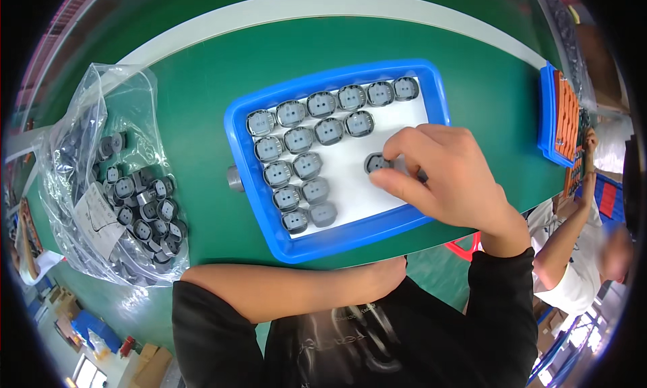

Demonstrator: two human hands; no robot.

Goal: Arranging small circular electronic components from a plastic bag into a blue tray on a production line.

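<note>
Green table (195, 111): spreads under everything, with a pale curved edge at the far side.
Blue tray (360, 233): near the middle, slightly askew, lined with a white sheet (360, 186).
Clear plastic bag (74, 246): left of the tray, well apart from it, with many loose grey round parts (143, 230) heaped inside.
Blue bin (547, 118): at the far right, filled with orange pieces (565, 122).
Left hand (387, 275): at the end of a forearm laid across the near table edge, below the tray; its fingers are hidden, so their state cannot be told.
Right hand (441, 172): over the tray's right half, thumb and index finger drawn narrow in a pinch.
Set parts (321, 105): grey and round, six along the tray's far wall, four in the row behind, then pairs down the left side.
Stray part (234, 178): outside the tray, just beside its left wall.
Held part (375, 163): at the fingertips, left of the palm, thumb at its lower edge, index finger at its upper right; whether it touches the sheet cannot be told.
</note>
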